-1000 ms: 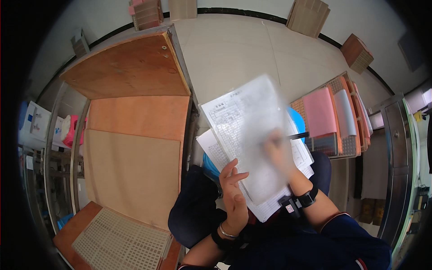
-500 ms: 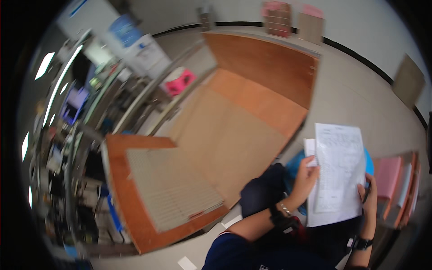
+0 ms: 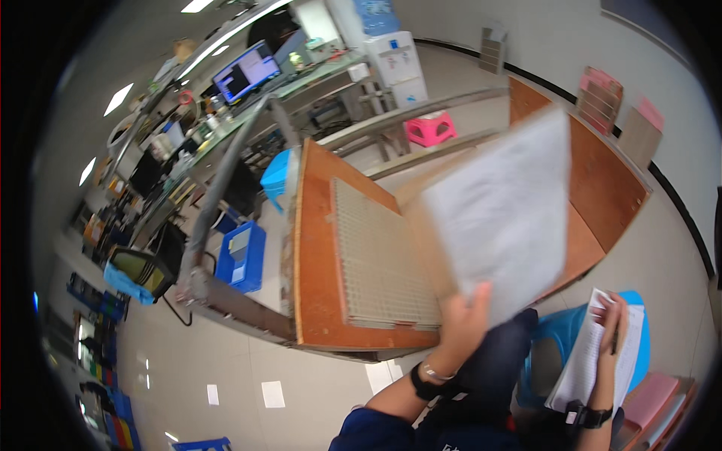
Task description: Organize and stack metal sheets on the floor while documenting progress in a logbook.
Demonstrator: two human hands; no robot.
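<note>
White sheet (image 3: 511, 203) now off the papers (image 3: 577, 376)

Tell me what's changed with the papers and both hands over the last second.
The left hand has lifted a white sheet off the stack and swung it up and leftward, away from the blue stool. The right hand now lies on the remaining papers, still with the dark pen. The view has turned left. The gridded sheets still lie on the wooden board.

The raised sheet (image 3: 511, 214) looks papery, the nearest stool (image 3: 562, 327) smooth plastic, the floor (image 3: 316, 398) glossy.
</note>
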